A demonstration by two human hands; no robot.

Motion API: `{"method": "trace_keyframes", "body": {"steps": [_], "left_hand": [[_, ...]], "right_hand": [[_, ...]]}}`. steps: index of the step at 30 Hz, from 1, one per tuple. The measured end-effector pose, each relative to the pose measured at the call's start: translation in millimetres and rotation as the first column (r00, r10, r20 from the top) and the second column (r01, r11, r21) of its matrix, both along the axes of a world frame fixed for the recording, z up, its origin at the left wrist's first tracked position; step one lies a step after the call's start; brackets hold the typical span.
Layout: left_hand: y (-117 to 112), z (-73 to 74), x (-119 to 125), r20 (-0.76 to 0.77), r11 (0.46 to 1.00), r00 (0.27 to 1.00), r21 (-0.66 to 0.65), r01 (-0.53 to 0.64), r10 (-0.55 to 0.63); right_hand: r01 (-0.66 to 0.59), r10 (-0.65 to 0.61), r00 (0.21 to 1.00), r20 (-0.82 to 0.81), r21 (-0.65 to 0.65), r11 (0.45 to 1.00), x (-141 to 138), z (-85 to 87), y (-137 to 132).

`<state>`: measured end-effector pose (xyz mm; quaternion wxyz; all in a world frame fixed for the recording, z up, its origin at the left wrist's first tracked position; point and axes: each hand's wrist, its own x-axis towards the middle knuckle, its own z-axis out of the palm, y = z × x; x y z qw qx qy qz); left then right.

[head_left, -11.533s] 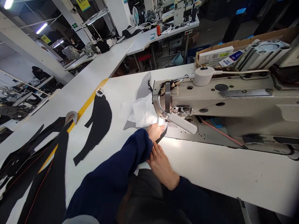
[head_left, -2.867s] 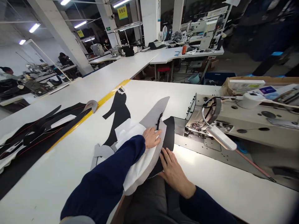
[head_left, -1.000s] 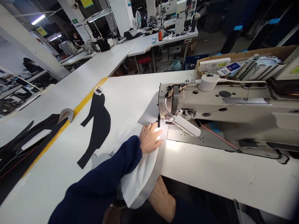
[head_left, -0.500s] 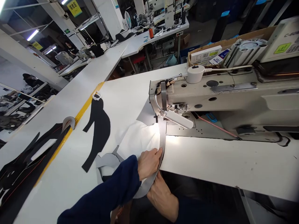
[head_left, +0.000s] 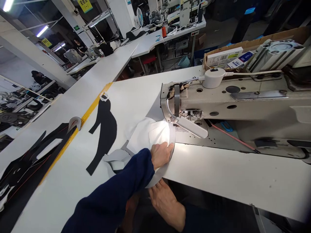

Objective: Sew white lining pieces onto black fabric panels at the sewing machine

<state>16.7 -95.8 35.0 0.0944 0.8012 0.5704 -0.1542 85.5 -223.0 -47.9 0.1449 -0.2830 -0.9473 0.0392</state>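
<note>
My left hand [head_left: 160,154] lies on a white and grey fabric piece [head_left: 148,136] that runs under the head of an industrial sewing machine [head_left: 230,103]. Its fingers are curled down on the grey edge strip, pressing it to the table. My right hand [head_left: 165,202] is below the table's front edge, at the hanging end of the grey strip [head_left: 155,178]; its fingers are partly hidden under the cloth. The machine's small lamp [head_left: 191,127] lights the fabric beside the needle area.
A black cut piece [head_left: 104,132] lies left of the fabric, and more black pieces [head_left: 31,161] lie past a yellow line [head_left: 82,119]. A cardboard box [head_left: 243,51] stands behind the machine. Other tables and a person [head_left: 78,45] are far back.
My left hand has slid forward along the fabric toward the machine since half a second ago. The grey strip has fed further under the machine head. My right hand stays below the table edge.
</note>
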Motion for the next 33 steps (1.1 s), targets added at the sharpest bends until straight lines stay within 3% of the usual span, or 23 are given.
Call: {"method": "trace_keyframes", "body": {"steps": [8,15,18,21,25,29,33], "left_hand": [[30,-6.3,3,0.033,0.999,0.999,0.023,-0.037,0.036],[60,-5.8,8,0.067,0.996,0.995,0.057,-0.076,0.072],[51,5.2,4,0.055,0.994,0.997,0.091,-0.059,0.054],[19,13.8,-8,0.003,0.997,1.000,0.081,-0.009,0.008],[-15,6.6,-22,-0.068,1.000,0.998,-0.008,0.015,-0.015],[-11,-6.8,-22,-0.059,0.998,0.996,-0.034,0.060,-0.062],[6,-9.4,-16,-0.053,0.998,0.997,-0.002,0.058,-0.058]], "right_hand": [[0.008,-0.008,1.000,0.007,-0.040,0.999,-1,-0.8,12],[0.032,-0.034,0.999,-0.022,-0.100,0.994,-29,-13.5,22],[0.016,-0.019,0.999,-0.037,-0.090,0.996,-35,-9.7,25],[0.000,-0.004,0.999,-0.046,-0.081,0.997,-32,1.0,26],[0.020,-0.022,0.999,-0.048,-0.050,0.999,-27,14.8,26],[0.040,-0.043,0.996,-0.080,-0.041,0.998,-25,17.4,27],[0.081,-0.084,0.987,-0.139,-0.027,0.996,-25,8.5,31]]}}
